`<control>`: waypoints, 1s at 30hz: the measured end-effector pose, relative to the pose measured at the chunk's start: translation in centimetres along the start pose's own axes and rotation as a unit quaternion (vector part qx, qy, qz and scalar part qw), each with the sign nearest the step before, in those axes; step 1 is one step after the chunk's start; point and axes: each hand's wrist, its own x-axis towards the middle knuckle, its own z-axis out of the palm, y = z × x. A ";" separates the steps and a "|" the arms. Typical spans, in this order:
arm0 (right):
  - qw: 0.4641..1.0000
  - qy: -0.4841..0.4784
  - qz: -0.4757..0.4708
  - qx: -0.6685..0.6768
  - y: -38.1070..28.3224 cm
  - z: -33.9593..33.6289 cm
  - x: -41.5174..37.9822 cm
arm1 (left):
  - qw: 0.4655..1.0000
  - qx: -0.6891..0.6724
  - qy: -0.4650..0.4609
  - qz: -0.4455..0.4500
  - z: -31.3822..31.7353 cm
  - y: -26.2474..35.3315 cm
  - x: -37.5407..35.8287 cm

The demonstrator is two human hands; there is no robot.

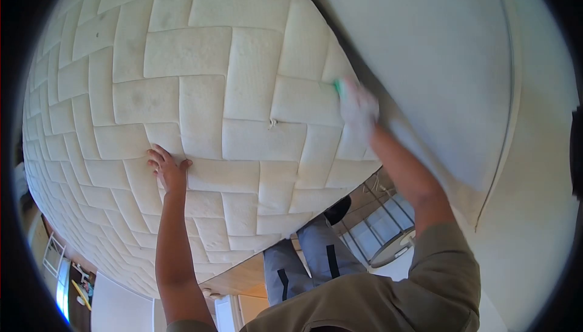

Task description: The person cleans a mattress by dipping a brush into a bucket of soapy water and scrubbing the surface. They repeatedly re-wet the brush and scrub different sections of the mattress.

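Observation:
A large cream quilted mattress [255,89] with a block pattern fills most of the view, with several dark stains and a small tuft of loose thread near its middle. My left hand [167,169] lies on it with the fingers spread and holds nothing. At the mattress's right edge, my right hand [359,104] is closed and smeared by motion. It looks whitish, as if covered in foam or a glove. A small green edge [339,88] shows at its fingers; I cannot tell what kind of thing this is.
A pale panel [437,59] stands close along the mattress's right side, beside a wall [537,150]. Below the mattress are my legs in grey trousers [331,253], a metal rack [373,226] and a round item [392,250]. A white frame [53,253] shows at far left.

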 end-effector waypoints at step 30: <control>0.942 -0.316 0.096 -0.063 12.0 50.5 -48.6 | 0.980 -0.031 0.086 0.179 0.4 -4.9 3.1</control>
